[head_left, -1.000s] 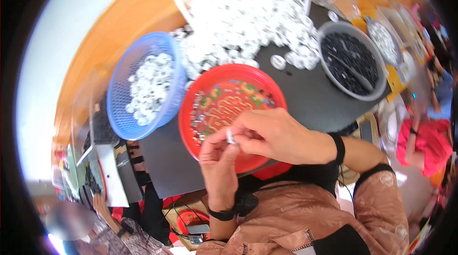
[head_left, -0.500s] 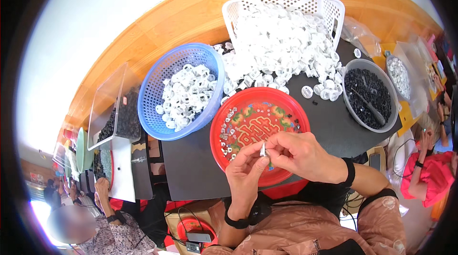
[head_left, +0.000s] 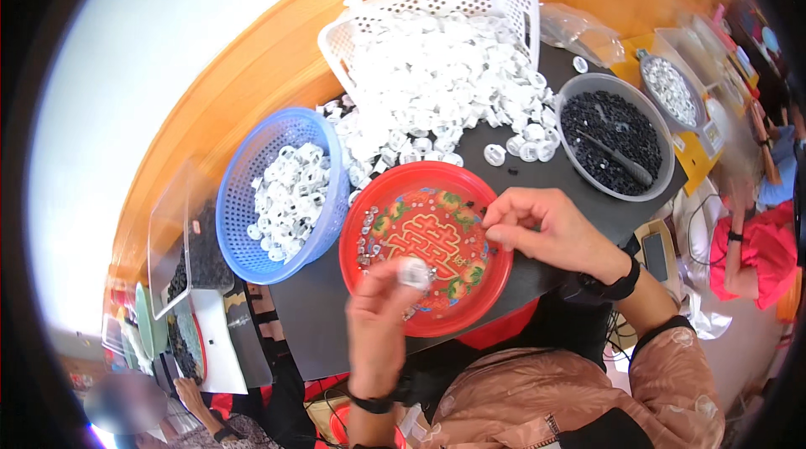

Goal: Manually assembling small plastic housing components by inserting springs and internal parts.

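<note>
My left hand (head_left: 376,323), smeared by motion, pinches a small white round plastic piece (head_left: 413,273) over the near left part of a red plastic tray (head_left: 495,281). My right hand (head_left: 546,229) hovers at the tray's right rim with thumb and fingertips pressed together; whatever they hold is too small to make out. Small clear and metallic bits (head_left: 366,235) lie along the left inside of the patterned tray. Beyond it spreads a heap of white plastic pieces (head_left: 437,71), spilling from a white basket (head_left: 336,42) onto the dark table (head_left: 306,323).
At left stands a blue basket (head_left: 235,231) of white pieces, beside a clear bin (head_left: 172,222) of black parts. A grey bowl (head_left: 663,184) at right holds small black parts and a dark-handled tool (head_left: 625,165). Other people (head_left: 747,247) sit on both sides.
My hands have come apart: the left has moved left and nearer with the white piece, the right stays at the tray's right side. The whole view has shifted and turned.
</note>
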Action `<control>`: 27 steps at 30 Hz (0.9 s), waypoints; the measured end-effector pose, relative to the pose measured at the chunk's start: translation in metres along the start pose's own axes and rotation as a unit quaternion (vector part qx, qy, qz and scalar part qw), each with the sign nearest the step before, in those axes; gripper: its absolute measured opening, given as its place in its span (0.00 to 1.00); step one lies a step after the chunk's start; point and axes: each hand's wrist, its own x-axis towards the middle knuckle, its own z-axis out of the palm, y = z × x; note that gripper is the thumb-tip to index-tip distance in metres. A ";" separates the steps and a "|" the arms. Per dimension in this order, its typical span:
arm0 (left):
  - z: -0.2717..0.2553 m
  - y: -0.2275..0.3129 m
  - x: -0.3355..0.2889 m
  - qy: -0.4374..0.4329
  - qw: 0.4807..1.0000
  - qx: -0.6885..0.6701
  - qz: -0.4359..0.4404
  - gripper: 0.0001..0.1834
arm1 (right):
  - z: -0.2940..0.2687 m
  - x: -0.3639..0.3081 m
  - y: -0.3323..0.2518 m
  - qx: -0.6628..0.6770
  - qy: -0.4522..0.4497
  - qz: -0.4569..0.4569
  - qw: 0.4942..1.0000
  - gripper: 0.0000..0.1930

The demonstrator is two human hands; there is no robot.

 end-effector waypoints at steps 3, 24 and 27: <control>-0.041 0.045 0.029 -0.016 0.979 -0.185 0.086 0.33 | -0.022 -0.013 0.005 0.007 0.039 0.052 0.998 0.05; -0.007 -0.043 -0.025 0.088 0.975 0.165 0.124 0.12 | -0.052 0.079 0.052 -0.534 0.051 -0.034 0.843 0.08; -0.004 -0.041 -0.026 0.100 0.973 0.166 0.125 0.15 | -0.052 0.076 0.049 -0.518 0.046 -0.074 0.851 0.09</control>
